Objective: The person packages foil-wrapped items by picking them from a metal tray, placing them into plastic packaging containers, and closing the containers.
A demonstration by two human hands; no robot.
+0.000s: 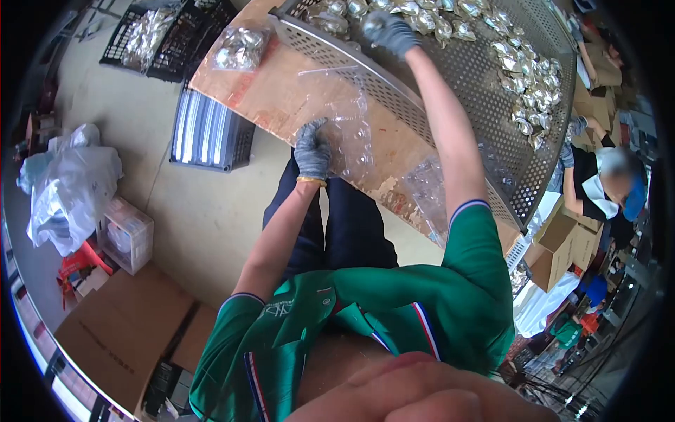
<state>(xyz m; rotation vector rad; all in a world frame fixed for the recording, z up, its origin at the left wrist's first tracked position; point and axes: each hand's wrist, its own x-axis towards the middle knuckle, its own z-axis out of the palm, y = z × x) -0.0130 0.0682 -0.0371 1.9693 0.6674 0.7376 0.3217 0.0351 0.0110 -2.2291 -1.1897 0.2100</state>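
Note:
My left hand (313, 149), in a grey knit glove, is closed on the near-left edge of a clear plastic tray (355, 144) with moulded hollows. That tray lies on a worn wooden board (281, 91). My right hand (392, 35), also gloved, reaches over the rim of a perforated metal bin (457, 84). Its fingers are curled around a shiny silvery piece (373, 24), partly hidden by the glove. Several shiny gold-silver pieces (527, 88) lie in the bin around and beyond this hand.
A filled clear pack (241, 49) sits at the board's far left end. More clear plastic trays (429, 186) lie to the right. Black crates (165, 35), a stacked crate (211, 130) and cardboard boxes (119, 330) stand on the left. A co-worker (598, 176) is at the right.

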